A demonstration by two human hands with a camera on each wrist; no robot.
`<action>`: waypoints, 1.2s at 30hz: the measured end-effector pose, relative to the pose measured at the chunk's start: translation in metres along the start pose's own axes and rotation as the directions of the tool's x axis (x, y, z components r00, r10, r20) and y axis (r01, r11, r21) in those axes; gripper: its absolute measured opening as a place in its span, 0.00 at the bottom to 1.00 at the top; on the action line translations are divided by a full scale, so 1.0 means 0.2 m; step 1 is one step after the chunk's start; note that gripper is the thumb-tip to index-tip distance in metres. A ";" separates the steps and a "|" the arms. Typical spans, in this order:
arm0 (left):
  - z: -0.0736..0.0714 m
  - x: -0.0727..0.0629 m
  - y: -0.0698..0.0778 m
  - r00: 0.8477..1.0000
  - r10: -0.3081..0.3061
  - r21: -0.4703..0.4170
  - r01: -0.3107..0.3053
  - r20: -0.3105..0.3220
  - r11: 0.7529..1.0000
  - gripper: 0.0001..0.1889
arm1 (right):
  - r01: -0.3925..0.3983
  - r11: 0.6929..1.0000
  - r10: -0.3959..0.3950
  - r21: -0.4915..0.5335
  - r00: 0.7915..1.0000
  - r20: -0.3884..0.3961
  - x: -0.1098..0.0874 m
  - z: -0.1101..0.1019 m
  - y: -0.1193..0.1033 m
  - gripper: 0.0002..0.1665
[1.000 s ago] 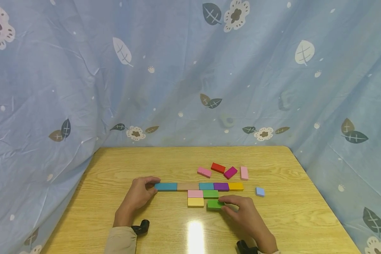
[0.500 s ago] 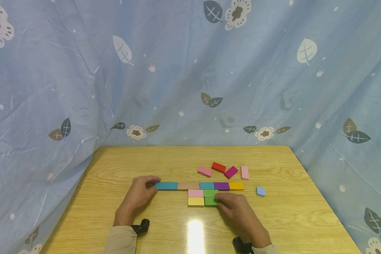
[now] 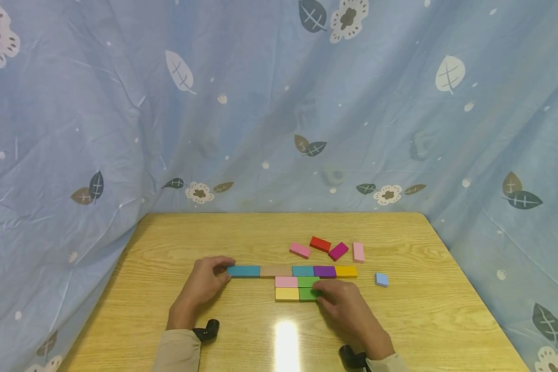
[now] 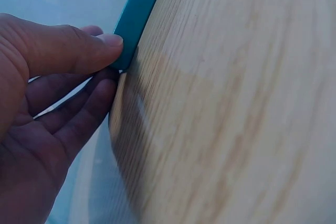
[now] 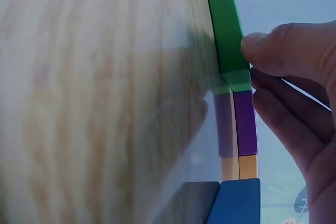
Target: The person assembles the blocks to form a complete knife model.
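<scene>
My left hand pinches the left end of a long teal block, its thumb against the block's side in the left wrist view. That block begins a row with a tan block, a shorter teal block, a purple block and an orange block. Below the row lie a pink block, a yellow block and a green block. My right hand pinches the right end of another green block, which lies beside the yellow one; its fingers hide that end.
Behind the row lie loose blocks: a pink one, a red one, a magenta one and a pale pink one. A small blue block sits at the right. A blue curtain surrounds the wooden table.
My right hand has moved left and slightly back with the green block, closing the gaps to the yellow block and the other green block. My left hand has stayed at the teal block.
</scene>
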State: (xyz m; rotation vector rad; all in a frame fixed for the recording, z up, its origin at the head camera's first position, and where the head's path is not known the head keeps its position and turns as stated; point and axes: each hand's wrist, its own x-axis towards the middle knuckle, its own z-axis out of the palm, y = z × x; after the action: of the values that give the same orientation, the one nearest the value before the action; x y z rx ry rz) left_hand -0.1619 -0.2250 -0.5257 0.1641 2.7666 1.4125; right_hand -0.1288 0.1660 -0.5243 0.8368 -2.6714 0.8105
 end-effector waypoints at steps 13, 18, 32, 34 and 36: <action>-0.01 0.00 0.01 1.000 0.001 0.007 -0.001 0.003 1.000 0.20 | 0.010 1.000 -0.010 -0.012 0.999 -0.037 0.01 0.02 0.00 0.17; -0.01 0.00 0.01 1.000 0.005 0.008 -0.005 0.006 1.000 0.19 | 0.019 1.000 -0.019 0.002 0.999 -0.047 0.01 0.01 0.00 0.16; 0.00 0.00 0.00 1.000 -0.006 0.006 0.006 0.002 1.000 0.20 | -0.180 0.977 0.206 0.115 0.934 -0.292 0.05 -0.22 0.25 0.17; 0.00 0.00 0.00 1.000 -0.006 0.005 0.006 0.001 1.000 0.20 | -0.231 0.964 0.260 0.130 0.921 -0.291 0.05 -0.25 0.30 0.17; 0.00 0.00 0.00 1.000 -0.009 0.004 0.009 0.000 1.000 0.20 | -0.273 0.950 0.306 0.154 0.914 -0.267 0.06 -0.26 0.35 0.16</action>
State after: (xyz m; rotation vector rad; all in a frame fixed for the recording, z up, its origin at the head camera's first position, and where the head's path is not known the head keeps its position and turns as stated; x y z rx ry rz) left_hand -0.1619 -0.2252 -0.5253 0.1512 2.7668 1.4054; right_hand -0.1770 0.2382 -0.5074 0.3099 -2.5336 1.0704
